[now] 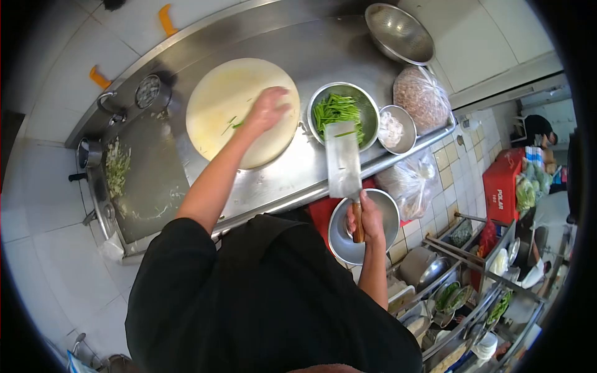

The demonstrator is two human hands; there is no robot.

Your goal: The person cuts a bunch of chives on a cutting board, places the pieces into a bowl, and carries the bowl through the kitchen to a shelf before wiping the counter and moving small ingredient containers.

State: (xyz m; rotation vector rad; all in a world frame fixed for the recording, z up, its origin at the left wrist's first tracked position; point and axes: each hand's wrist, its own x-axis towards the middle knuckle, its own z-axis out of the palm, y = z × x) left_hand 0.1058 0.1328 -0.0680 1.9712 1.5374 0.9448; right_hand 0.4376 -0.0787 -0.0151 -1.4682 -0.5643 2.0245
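Observation:
My left hand [270, 109] is over the round pale cutting board [217, 87], blurred, with its fingers stretched out and nothing visible in them. A few bits of cut green vegetable [230, 124] lie on the board beside my wrist. My right hand [369, 219] grips the wooden handle of a broad cleaver [344, 163]. Its blade lies over the near rim of a perforated metal colander [372, 112], with a green sliver on the steel. Cut green stalks [336, 110] fill part of the colander; the blade hides some of them.
A small bowl of white food [390, 129] and a bag of brownish food [421, 96] stand right of the colander. An empty steel bowl [339, 227] sits below my right hand. At left, the sink [149, 180] holds vegetable scraps. A person [540, 132] is far right.

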